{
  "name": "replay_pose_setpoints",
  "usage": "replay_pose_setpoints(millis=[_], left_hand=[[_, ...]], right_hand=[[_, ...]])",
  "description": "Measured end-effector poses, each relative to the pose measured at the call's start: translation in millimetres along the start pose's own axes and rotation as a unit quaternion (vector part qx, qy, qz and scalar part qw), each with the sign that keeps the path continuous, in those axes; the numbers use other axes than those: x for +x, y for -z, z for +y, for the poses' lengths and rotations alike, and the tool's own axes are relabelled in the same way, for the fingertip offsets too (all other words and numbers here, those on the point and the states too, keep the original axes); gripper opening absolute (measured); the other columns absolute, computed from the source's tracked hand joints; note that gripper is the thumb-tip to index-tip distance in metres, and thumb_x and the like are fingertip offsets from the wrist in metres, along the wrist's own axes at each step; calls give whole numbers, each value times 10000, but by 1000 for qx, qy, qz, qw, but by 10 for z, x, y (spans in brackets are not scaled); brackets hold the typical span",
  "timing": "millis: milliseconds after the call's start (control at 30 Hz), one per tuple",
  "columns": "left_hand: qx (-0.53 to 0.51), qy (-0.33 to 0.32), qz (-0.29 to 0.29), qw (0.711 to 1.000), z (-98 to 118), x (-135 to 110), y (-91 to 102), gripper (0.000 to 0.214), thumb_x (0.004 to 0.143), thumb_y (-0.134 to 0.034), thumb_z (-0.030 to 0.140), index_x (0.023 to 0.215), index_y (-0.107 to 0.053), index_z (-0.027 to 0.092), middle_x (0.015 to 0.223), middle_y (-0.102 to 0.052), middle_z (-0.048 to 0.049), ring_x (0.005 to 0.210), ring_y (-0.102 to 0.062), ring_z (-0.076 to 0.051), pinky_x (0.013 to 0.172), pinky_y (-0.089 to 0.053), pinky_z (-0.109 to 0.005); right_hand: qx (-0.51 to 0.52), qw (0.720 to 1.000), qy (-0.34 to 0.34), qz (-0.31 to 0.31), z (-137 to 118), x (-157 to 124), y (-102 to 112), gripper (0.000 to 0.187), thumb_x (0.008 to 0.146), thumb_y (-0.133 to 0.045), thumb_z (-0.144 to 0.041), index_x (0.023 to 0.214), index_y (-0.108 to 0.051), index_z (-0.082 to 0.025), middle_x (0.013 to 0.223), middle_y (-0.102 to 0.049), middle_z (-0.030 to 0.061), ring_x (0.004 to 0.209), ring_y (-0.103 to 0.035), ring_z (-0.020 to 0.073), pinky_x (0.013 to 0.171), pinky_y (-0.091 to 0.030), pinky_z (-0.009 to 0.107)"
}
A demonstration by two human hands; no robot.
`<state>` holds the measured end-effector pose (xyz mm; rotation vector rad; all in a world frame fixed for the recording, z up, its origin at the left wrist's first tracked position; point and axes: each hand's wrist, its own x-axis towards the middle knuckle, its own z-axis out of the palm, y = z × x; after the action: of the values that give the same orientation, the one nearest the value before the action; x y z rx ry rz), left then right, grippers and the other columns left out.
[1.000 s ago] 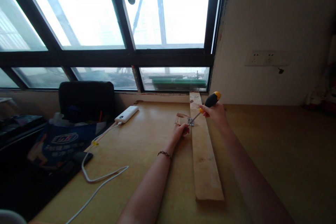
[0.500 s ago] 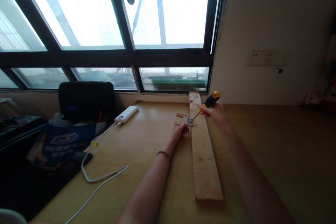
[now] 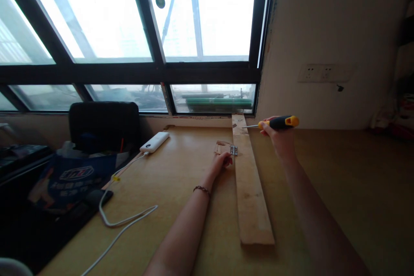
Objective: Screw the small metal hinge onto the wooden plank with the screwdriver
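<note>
Holding a black-and-yellow screwdriver [image 3: 276, 122] clear of the work, the right hand [image 3: 280, 138] is clamped around the handle, the shaft lying roughly level with its tip pointing left over the far end of the wooden plank [image 3: 250, 189]. The left hand [image 3: 221, 161] rests on the table [image 3: 339, 189] against the plank's left edge, just below a small metal hinge [image 3: 233, 150]; whether its fingers are curled on anything cannot be told. The hinge sits at the plank's left edge, beside a small wooden piece [image 3: 221, 145].

Head view, technique: the driving should go best with the tip seated square in the screw head before turning, the shaft in line with the screw, and the left hand pressing the hinge flat so that it cannot creep.

Head view, containers: a dark bag [image 3: 69, 177] stands at the left by a black chair [image 3: 103, 123]; its contents are too dim to name. A white power bank [image 3: 154, 142] with a white cable [image 3: 119, 220] lies on the table.
</note>
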<state>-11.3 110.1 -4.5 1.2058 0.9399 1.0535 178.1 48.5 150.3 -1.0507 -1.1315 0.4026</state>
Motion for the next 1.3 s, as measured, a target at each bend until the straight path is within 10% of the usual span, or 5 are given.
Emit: replay_pose_setpoints(millis=[167,267,400,1300], left_hand=[[-4,-3,-13,1000,-50,37,26,341,694,-468,365,465,-543,123,445,-490,-27,398,-346,-65,421,-203,-231],[-10,-9,-18,1000,-66,53,41,331,695,-464,351,478,-556,119,425,-466,-19,397,-348,-68,421,-209,-228],[-15,-11,-13,1000,-84,78,39,334,704,-470,371,501,-556,121,442,-487,-22,391,-352,-65,418,-219,-222],[-75,-5,53,996,-40,53,-105,278,677,-526,384,555,-511,135,461,-530,-21,343,-337,-49,370,-162,-213]], right_hand=[[-241,930,216,-176,410,-344,519,194,736,-543,-178,920,-600,-195,1022,-557,87,917,-586,202,791,-486,319],[-393,829,249,-309,825,-595,816,318,747,-450,-80,1007,-592,-195,1087,-522,119,860,-599,199,712,-498,308],[-495,752,269,-342,1147,-762,973,333,786,-396,-63,1011,-595,-207,1074,-550,117,800,-615,198,636,-495,288],[-410,814,186,-367,1263,-686,1024,416,777,-393,-62,1084,-590,-261,1182,-550,74,922,-613,188,766,-486,296]])
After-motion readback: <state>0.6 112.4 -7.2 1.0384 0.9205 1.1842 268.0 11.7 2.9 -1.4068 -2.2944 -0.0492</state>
